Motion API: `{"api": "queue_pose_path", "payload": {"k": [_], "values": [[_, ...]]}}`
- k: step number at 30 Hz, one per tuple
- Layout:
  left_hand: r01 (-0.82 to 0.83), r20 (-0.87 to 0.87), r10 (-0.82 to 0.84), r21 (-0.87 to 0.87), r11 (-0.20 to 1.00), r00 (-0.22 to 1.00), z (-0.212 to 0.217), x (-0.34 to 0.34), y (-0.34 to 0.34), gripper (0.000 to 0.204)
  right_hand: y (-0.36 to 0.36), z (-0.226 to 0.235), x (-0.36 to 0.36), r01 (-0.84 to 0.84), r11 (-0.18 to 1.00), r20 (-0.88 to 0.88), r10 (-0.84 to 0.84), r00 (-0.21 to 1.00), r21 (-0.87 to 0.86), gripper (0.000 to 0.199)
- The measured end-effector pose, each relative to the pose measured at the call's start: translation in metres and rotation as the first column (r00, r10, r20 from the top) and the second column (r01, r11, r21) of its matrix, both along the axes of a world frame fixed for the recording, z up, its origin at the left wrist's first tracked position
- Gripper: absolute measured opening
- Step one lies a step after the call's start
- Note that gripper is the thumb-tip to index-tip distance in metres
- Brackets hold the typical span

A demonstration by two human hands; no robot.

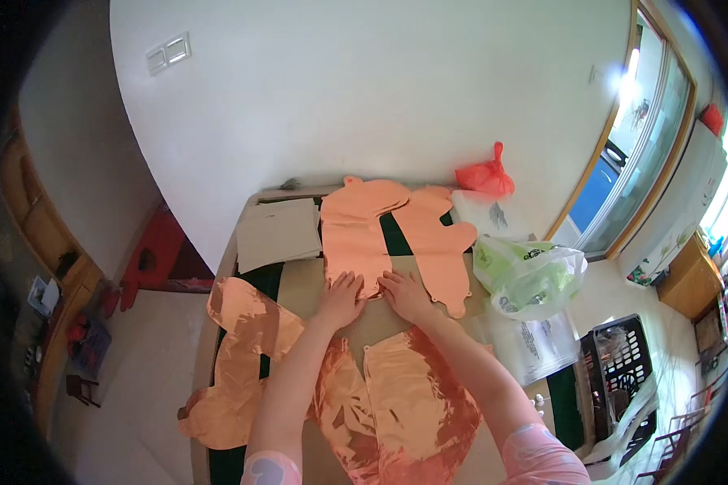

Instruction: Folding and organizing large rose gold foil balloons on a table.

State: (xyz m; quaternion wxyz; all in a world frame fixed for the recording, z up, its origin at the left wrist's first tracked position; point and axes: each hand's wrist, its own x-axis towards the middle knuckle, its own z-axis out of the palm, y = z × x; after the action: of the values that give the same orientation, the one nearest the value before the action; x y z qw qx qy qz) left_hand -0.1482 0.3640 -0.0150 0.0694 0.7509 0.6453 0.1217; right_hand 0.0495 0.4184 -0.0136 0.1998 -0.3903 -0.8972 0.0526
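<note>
Flat, uninflated rose-gold foil balloons lie on the table. My left hand (342,300) rests with fingers stretched over the lower left corner of a matte-side-up foil balloon (356,246). On that balloon's lower right corner lies my right hand (405,296), its fingers extended and touching the edge. More foil shapes are layered at its upper end. To the right is another matte foil balloon (441,250) with a wavy outline. Shiny foil balloons lie nearer me: a curved one (239,364) at left and a broad, creased one (416,404) between my forearms.
Grey-brown cardboard sheets (277,234) are stacked at the table's far left. A red plastic bag (487,176) stands by the wall. A white-and-green plastic bag (530,279) and clear packaging (534,347) are at right, near a black plastic crate (619,372).
</note>
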Motion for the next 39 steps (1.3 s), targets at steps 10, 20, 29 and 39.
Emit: {"api": "queue_pose_path", "payload": {"k": [10, 20, 29, 39], "values": [[0.03, 0.359, -0.031, 0.007, 1.0, 0.933, 0.03, 0.005, 0.016, 0.02, 0.006, 0.009, 0.001, -0.108, 0.972, 0.029, 0.104, 0.994, 0.207, 0.013], [-0.17, 0.387, 0.153, 0.011, 0.985, 0.909, 0.022, -0.001, 0.02, 0.013, 0.004, 0.037, -0.018, -0.14, 0.99, -0.271, 0.135, 0.953, 0.001, 0.009], [0.186, -0.079, -0.171, 0.534, 0.825, 0.982, 0.024, 0.009, -0.001, 0.01, 0.023, 0.019, -0.025, 0.017, 0.96, -0.35, -0.118, 0.929, -0.279, 0.016], [-0.246, 0.487, 0.097, 0.251, 0.936, 0.868, 0.007, 0.011, 0.026, 0.006, 0.024, 0.015, -0.019, -0.049, 0.993, -0.284, 0.017, 0.959, -0.106, 0.017]]}}
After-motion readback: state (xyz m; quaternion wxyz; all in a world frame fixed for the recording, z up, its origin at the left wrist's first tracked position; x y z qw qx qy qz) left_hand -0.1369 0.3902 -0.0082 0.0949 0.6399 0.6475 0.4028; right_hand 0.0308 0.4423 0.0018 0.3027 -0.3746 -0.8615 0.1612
